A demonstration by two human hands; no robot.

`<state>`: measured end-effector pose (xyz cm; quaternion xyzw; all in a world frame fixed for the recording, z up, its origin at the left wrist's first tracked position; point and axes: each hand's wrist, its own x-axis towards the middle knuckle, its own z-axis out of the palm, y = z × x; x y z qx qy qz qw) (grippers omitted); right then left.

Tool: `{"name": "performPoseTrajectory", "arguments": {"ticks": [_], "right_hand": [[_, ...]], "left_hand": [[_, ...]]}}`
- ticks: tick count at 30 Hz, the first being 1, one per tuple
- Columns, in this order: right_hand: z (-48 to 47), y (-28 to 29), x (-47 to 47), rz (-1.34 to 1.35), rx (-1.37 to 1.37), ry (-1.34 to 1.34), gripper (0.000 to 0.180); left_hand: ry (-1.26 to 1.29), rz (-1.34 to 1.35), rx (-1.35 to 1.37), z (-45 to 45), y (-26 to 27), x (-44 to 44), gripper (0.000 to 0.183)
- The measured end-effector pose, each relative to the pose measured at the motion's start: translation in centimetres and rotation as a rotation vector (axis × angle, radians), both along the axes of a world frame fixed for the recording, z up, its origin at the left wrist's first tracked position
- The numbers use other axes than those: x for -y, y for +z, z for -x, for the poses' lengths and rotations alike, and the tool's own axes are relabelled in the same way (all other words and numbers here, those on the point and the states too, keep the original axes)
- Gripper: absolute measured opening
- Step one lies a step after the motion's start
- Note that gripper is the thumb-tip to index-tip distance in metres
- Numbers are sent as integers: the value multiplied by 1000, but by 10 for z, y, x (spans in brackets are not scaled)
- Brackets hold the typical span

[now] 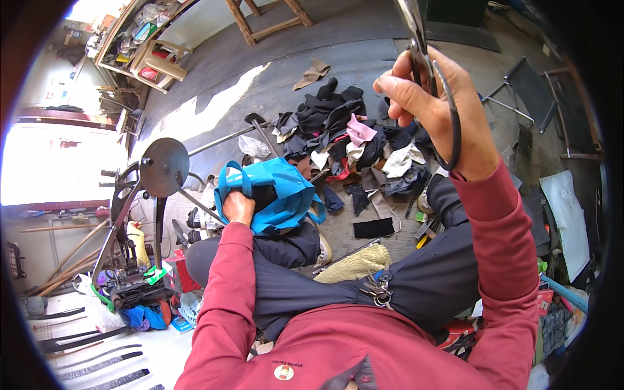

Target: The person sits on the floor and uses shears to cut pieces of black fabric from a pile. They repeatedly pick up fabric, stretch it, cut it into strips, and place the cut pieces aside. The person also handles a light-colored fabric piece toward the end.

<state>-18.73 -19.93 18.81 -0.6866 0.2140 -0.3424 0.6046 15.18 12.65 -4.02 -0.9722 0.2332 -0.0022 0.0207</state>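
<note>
My right hand (429,102), raised at the upper right, holds a pair of scissors (420,53) by its dark handles; the blades point up and run out of the frame. My left hand (237,206) reaches into the mouth of a blue fabric bag (285,192) with loop handles, at my left knee. Its fingers are hidden inside, so what they hold cannot be seen; something dark lies in the bag. Beyond the bag is a heap of fabric scraps (336,117), mostly black and grey, with pink, white and red pieces. A black cloth rectangle (373,227) lies on the floor before me.
A hand-cranked machine with a round metal wheel (164,167) stands at my left, close to the bag. A yellowish cloth roll (358,263) lies between my legs. A bunch of keys (378,292) hangs at my waist. A folding stool (531,92) stands at the right, a wooden frame (278,29) at the top.
</note>
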Motion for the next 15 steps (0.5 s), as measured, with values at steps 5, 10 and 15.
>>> {"name": "performPoseTrajectory", "arguments": {"ticks": [5,10,15], "right_hand": [[15,13,13,51,-6,-54,23],[22,18,18,80,-17,-99,24],[30,18,18,56,12,-163,24]], "left_hand": [[-88,322,-291,11,-6,11,43],[70,-108,-514,8,-16,5,67],[-59,-153,-507,31,2,21,57]]}}
